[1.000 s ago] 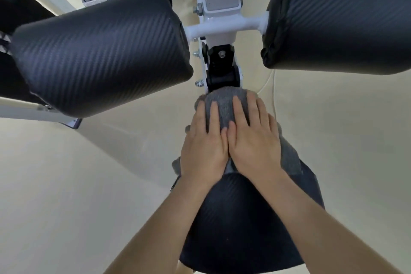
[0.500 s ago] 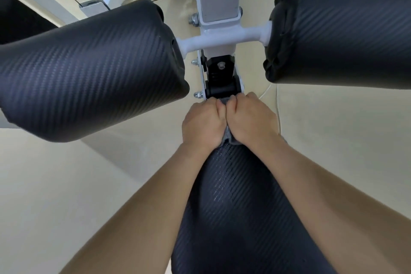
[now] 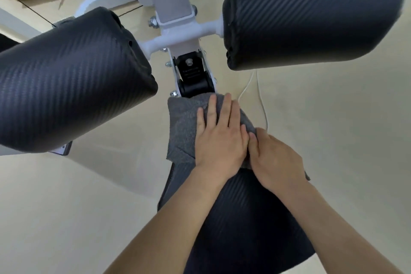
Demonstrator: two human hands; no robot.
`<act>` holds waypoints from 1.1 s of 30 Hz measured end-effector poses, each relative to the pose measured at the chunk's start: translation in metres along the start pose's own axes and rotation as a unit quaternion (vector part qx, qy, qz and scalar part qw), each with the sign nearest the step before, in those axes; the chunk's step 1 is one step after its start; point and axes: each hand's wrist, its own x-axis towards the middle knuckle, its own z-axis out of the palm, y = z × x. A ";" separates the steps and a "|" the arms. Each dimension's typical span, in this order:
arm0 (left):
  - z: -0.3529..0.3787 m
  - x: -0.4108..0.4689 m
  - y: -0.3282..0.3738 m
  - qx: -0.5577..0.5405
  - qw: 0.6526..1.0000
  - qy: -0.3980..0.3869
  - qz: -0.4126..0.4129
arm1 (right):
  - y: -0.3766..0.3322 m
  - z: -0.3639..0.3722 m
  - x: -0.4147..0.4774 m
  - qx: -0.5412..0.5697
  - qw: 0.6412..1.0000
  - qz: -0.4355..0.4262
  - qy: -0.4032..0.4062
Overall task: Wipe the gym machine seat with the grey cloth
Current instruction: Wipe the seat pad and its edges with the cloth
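Gym machine seat (image 3: 244, 218) was the black carbon-weave pad right under the camera, narrow end pointing away. The grey cloth (image 3: 182, 127) was draped over that narrow end, hanging a bit off the seat's left side, with a corner poking out at the seat's right edge too. Left hand (image 3: 220, 147) lay flat on the cloth, fingers straight and together, pressing it onto the seat and not gripping anything. Right hand (image 3: 278, 160) sat just beside it, thumb touching the left hand, on the cloth at the seat's right edge. Its fingers went over that edge out of sight, so I couldn't tell if it was gripping the cloth or only pressing. Just past the seat's narrow end was a black bracket (image 3: 193, 75) on the white frame (image 3: 175, 29). A left roller pad (image 3: 73, 82) and a right roller pad (image 3: 311, 13) stuck out from the frame, beyond the seat on either side. A thin white cable (image 3: 262, 104) lay on the floor right of the seat's tip.
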 end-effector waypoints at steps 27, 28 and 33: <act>-0.001 -0.081 -0.044 -0.082 0.988 -0.014 -0.132 | -0.040 0.030 -0.036 -0.100 0.988 -0.119 0.023; -0.001 -0.101 -0.041 -0.058 0.990 -0.025 -0.128 | -0.037 0.033 -0.057 -0.107 0.987 -0.119 0.012; -0.005 -0.184 -0.018 -0.037 0.993 -0.074 -0.089 | -0.030 0.027 -0.141 -0.106 0.984 -0.133 -0.051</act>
